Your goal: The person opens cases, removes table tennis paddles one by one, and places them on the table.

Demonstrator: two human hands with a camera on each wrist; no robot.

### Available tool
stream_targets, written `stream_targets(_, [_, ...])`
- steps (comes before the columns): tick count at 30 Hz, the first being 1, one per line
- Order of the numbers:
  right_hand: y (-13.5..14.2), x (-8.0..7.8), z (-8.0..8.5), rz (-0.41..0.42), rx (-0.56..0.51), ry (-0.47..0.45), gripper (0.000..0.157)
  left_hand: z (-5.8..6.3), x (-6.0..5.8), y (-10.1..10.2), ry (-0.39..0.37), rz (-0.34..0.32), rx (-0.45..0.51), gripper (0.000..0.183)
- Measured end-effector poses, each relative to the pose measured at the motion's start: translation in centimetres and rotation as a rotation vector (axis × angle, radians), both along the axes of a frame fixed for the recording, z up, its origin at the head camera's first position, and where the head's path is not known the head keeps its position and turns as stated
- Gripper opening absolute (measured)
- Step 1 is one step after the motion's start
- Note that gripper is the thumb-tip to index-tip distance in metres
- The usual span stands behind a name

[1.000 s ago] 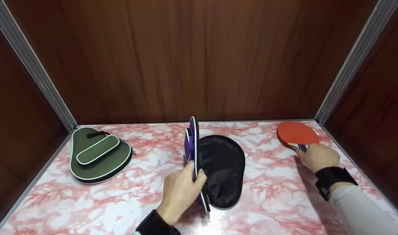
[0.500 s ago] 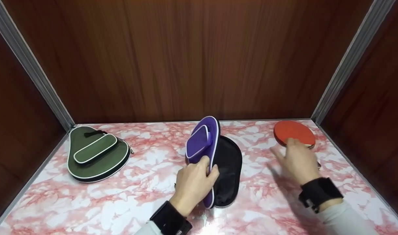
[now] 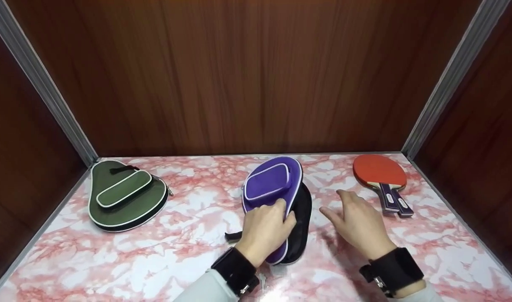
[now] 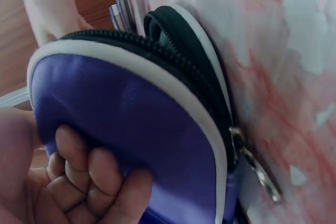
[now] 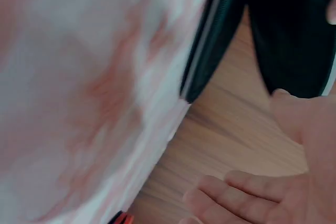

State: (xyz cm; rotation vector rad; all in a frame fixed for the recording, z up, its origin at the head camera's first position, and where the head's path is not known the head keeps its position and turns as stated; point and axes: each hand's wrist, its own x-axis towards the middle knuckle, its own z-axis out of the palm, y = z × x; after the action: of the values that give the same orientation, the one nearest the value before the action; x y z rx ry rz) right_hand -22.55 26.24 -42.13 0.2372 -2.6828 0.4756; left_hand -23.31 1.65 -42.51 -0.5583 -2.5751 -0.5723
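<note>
A purple table tennis bat case [image 3: 264, 182] with white piping stands unzipped in the middle of the table. My left hand [image 3: 266, 228] grips the edge of its pocketed upper half, which slants over the black lower half [image 3: 303, 209]. In the left wrist view, curled fingers [image 4: 105, 174] lie against the purple cloth, and the zip gapes beside a metal zip pull [image 4: 257, 166]. My right hand [image 3: 361, 224] hovers just right of the case, fingers extended, holding nothing. Two table tennis bats [image 3: 380, 170], the upper one red-faced, lie stacked beyond it with handles toward me.
A green bat case [image 3: 134, 216] with a small front pocket lies at the left. Brown wood-grain panels [image 3: 256, 75] wall the back and both sides of the pink marbled table [image 3: 189, 184]. A black strap [image 3: 233, 237] sticks out beside my left hand.
My right hand has let go of the bat handle and moved left toward the case. My left hand has tipped the case's purple half from upright down to the right.
</note>
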Motion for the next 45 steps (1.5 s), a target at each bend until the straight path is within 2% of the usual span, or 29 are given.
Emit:
stream_targets(5, [-0.5, 0.5, 0.5, 0.046, -0.004, -0.063, 0.079, -0.4, -0.3, 1.0, 0.014, -0.015, -0.086, 0.027])
stream_targets(9, [-1.0, 1.1, 0.9, 0.067, -0.007, -0.089, 0.079, -0.6, -0.4, 1.6, -0.001, -0.025, -0.141, 0.027])
stream_targets(17, [-1.8, 1.3, 1.1, 0.100, 0.015, -0.072, 0.074, -1.1, -0.3, 2.2, 0.026, -0.024, -0.234, 0.024])
stream_targets(22, [-1.7, 1.3, 1.1, 0.105, 0.018, -0.093, 0.074, -1.7, -0.4, 2.6, 0.034, -0.027, -0.264, 0.022])
stream_targets(27, [-1.7, 1.3, 1.3, 0.113, 0.019, -0.097, 0.073, -2.0, -0.2, 3.0, 0.019, -0.020, -0.307, 0.027])
stream_targets(32, [-1.8, 1.4, 1.5, 0.120, 0.022, -0.095, 0.072, -1.7, 1.5, 2.3, 0.028, -0.090, -0.378, 0.032])
stream_targets(36, [-2.1, 1.6, 1.8, 0.125, 0.025, -0.088, 0.071, -1.5, 4.0, 0.7, 0.059, -0.176, -0.497, 0.042])
stream_targets(39, [-2.3, 1.9, 2.0, 0.134, 0.033, -0.070, 0.070, -1.5, 5.6, -0.2, 0.089, -0.213, -0.562, 0.051])
stream_targets(42, [-2.5, 2.2, 2.1, 0.148, 0.041, -0.052, 0.068, -1.9, 6.5, -0.7, 0.141, -0.227, -0.569, 0.053])
stream_targets(45, [-2.8, 2.4, 2.1, 0.161, 0.043, -0.043, 0.067, -2.5, 6.7, -0.9, 0.193, -0.226, -0.562, 0.049])
